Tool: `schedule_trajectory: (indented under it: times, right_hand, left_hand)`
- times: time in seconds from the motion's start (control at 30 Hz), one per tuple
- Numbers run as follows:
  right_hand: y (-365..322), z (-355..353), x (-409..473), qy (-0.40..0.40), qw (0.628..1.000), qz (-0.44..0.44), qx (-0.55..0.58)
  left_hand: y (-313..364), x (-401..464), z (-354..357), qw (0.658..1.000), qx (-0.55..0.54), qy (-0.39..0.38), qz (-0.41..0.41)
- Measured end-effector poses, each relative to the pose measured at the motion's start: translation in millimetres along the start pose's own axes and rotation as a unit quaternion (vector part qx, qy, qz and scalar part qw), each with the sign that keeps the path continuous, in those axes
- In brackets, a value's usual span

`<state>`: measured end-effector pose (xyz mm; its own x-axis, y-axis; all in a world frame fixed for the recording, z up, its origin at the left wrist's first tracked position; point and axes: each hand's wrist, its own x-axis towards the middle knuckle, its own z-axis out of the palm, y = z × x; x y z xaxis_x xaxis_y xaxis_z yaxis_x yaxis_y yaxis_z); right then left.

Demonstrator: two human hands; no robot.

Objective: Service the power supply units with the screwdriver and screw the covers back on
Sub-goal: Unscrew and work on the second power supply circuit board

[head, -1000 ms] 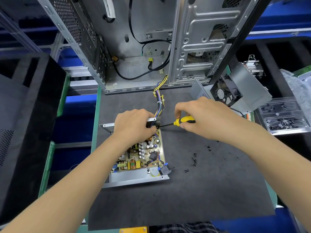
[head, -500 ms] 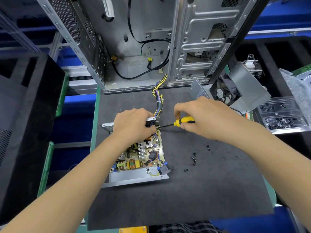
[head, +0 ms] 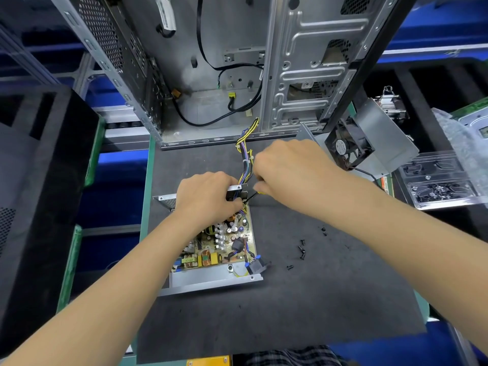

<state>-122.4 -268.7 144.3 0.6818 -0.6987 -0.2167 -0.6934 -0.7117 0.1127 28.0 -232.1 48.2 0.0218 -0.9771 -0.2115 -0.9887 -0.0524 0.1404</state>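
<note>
The power supply unit (head: 211, 249) lies open on the dark mat of the desk (head: 330, 299), cover off and circuit board showing, and my two hands meet at its far right corner. My left hand (head: 208, 202) is curled over the far wall of the casing, gripping it beside the spot where the cable bundle (head: 245, 159) leaves the box. My right hand (head: 293, 173) is closed round the screwdriver (head: 252, 196); only a sliver of yellow handle and the dark shaft show past my fingers, and the tip runs in low toward that corner, right under my left fingertips. I can't see the tip or whatever it bears on, so I judge by feel here: I should keep the shaft in line with the fastener, push along its axis before turning, and let the left hand hold the casing flat so it doesn't skate on the mat. My left fingertips sit very close to the blade, so a slip would go into them or the wires; slow turns and steady pressure are what I want. The loose screws (head: 301, 250) lie scattered on the mat to the right of the unit, well apart from it, and the detached cover with its fan (head: 369, 143) leans farther off to the right, beside the open computer case (head: 237, 62).
</note>
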Motion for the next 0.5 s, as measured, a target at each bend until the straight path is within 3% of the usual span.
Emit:
schedule_trajectory:
  times: [0.27,0.5]
  right_hand:
    - [-8,-7,-3,-0.056,0.998,-0.031,0.002]
    - [-17,-10,7,-0.033,0.997,-0.038,-0.054]
  left_hand:
    - [-1,0,4,1.000,-0.007,0.009,-0.001]
    - [1,-4,3,0.999,-0.026,0.029,0.000]
